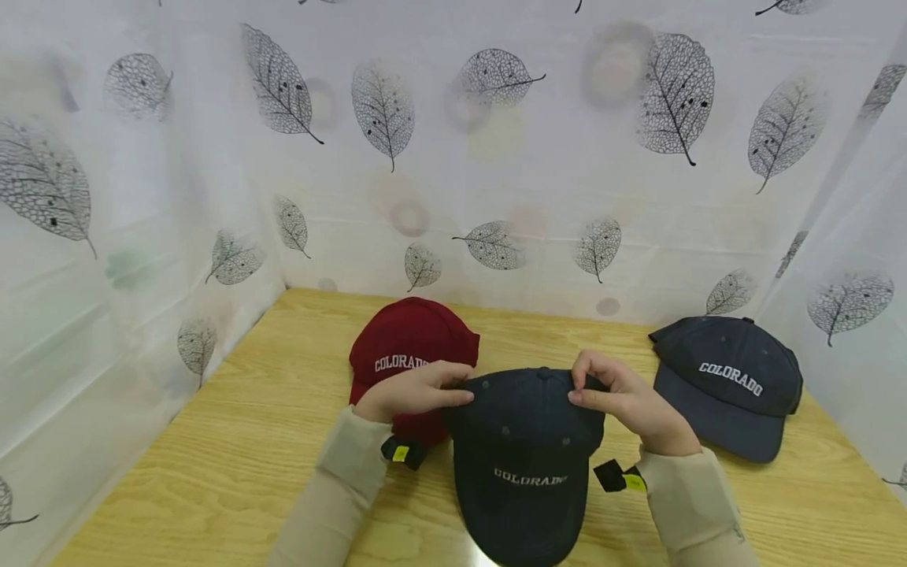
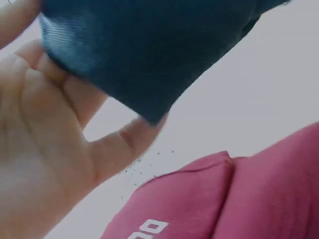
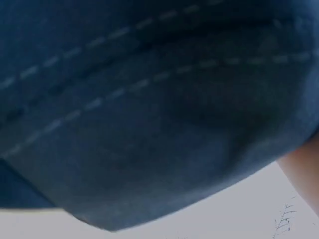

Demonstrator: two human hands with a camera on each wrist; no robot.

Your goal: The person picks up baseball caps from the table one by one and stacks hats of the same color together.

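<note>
A dark navy baseball cap [image 1: 527, 441] with white COLORADO lettering is held up between both hands, its brim pointing down toward the front. My left hand [image 1: 418, 390] pinches the cap's upper left side between thumb and fingers. On the upper right side, my right hand [image 1: 631, 398] pinches the fabric the same way. The left wrist view has the cloth [image 2: 139, 55] between the left hand's fingers, over a red cap [image 2: 199, 199]. Stitched navy fabric [image 3: 149, 124] fills most of the right wrist view, hiding nearly all of the right hand.
Behind my left hand the red COLORADO cap [image 1: 411, 339] lies on the wooden table [image 1: 234, 441], partly covered by the hand and navy cap. Another navy COLORADO cap [image 1: 730, 378] lies at the right. A white leaf-print curtain [image 1: 439, 173] encloses the back and sides.
</note>
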